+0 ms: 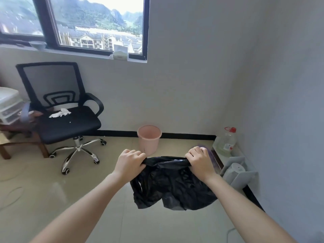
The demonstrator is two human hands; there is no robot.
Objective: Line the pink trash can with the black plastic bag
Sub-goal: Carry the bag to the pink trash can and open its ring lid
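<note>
Here the left hand (130, 163) and right hand (199, 161) each clench a top corner of the black plastic bag (172, 185), stretching its upper edge taut in the air. Beyond it, the pink trash can (149, 139) stands upright and unlined against the wall, with bare floor (98, 199) between it and the office chair (66, 120).

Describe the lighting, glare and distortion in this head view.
Head view: daylight from the window, sky blown out; soft sheen on the floor tiles; wide-angle bending at the frame edges; black bag nearly featureless between both hands.
</note>
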